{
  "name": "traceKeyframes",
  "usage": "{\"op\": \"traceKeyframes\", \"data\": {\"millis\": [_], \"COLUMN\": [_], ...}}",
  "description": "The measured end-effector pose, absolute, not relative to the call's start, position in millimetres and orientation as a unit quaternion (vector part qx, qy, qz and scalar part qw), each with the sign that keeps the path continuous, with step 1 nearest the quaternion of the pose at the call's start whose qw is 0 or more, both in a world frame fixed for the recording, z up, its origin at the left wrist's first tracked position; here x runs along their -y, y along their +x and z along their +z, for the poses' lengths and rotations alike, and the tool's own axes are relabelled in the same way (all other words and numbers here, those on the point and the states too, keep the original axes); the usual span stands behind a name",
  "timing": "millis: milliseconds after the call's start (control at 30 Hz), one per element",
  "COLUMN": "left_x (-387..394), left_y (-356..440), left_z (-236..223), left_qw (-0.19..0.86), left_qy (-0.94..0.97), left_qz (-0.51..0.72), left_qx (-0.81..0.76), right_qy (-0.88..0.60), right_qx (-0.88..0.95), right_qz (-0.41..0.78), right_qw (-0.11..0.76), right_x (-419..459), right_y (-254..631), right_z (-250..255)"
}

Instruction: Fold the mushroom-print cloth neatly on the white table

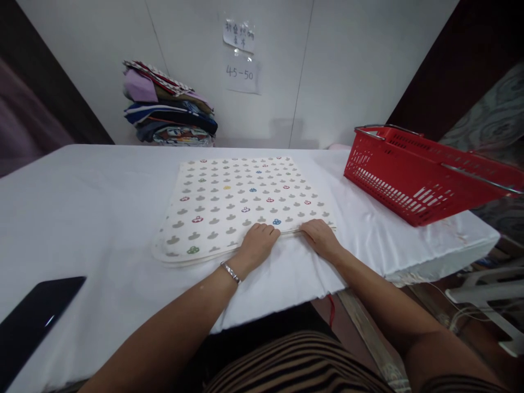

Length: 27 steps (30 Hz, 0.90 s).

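A folded white cloth (241, 202) printed with small grey, red, blue and green mushroom shapes lies flat on the white-covered table. Its layers show along the near edge, and the near left corner is rounded. My left hand (258, 243), with a silver bracelet at the wrist, has its fingers curled over the middle of that near edge. Further right along the same edge, my right hand (321, 238) grips close to the near right corner. Both thumbs are mostly hidden.
A red plastic basket (401, 174) with metal handles stands on the table's right side. At the back left rises a stack of folded fabrics (172, 109). A dark flat device (36, 322) lies front left. Paper signs (241, 71) hang on the wall.
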<state>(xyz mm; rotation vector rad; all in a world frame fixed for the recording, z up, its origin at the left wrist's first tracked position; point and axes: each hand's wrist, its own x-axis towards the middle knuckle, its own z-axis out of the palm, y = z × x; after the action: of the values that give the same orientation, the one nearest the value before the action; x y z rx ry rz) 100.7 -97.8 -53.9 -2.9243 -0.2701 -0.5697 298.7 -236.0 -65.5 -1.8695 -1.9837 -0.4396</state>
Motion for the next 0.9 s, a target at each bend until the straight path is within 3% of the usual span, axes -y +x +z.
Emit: {"op": "traceKeyframes", "data": {"millis": [467, 767, 900], "left_x": [103, 101, 100], "left_y": [97, 99, 98], "left_z": [-51, -54, -55], "left_qw": [0.061, 0.044, 0.036], "left_qy": [-0.980, -0.982, -0.980], "left_qz": [-0.168, -0.164, -0.179], "left_qx": [0.092, 0.083, 0.080], "right_qy": [-0.663, -0.654, -0.667], "right_qx": [0.708, 0.698, 0.684], "right_qz": [-0.149, -0.117, -0.136], "right_qw": [0.192, 0.268, 0.263], "right_x": [240, 246, 257], "right_y": [297, 306, 324], "right_z": [-64, -64, -65]}}
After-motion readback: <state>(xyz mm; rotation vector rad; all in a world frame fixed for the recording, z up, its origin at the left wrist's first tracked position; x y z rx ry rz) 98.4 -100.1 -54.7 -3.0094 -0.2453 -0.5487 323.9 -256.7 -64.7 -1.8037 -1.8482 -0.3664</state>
